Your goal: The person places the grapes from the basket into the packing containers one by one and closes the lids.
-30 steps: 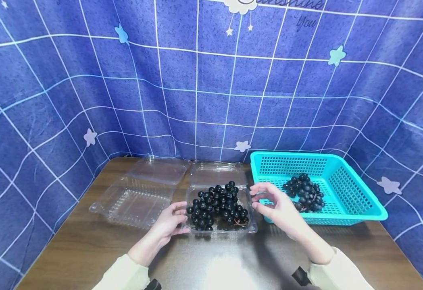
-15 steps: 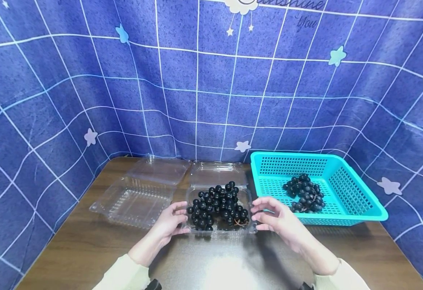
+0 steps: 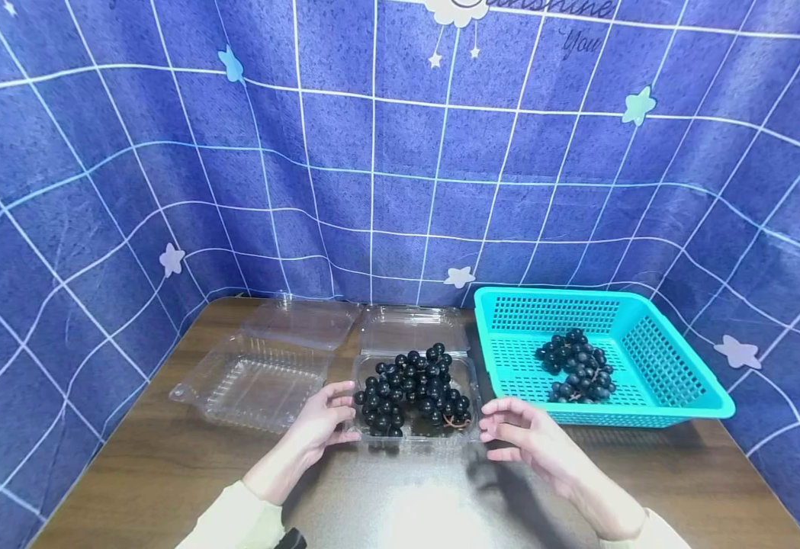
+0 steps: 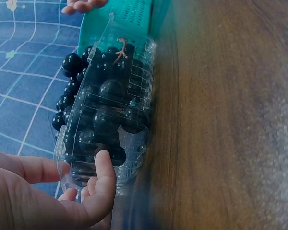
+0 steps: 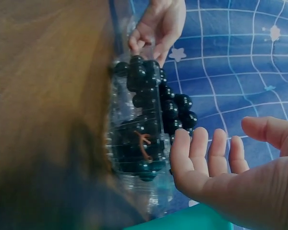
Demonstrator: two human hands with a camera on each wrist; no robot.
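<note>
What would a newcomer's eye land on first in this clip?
Probably the bright turquoise basket on the table's right, with a dark grape bunch inside. Next, the dark grapes heaped in the open clear box at the centre, with the left hand holding its left end and the right hand beside its right end. Behind everything spreads a blue, white-gridded curtain.

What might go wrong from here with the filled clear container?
1. The grapes in the clear container heap above its rim, so closing the open lid might squash some or push them out.
2. The left hand pinches one end while the right hand grips nothing; lifting now could tilt the container and spill grapes.
</note>
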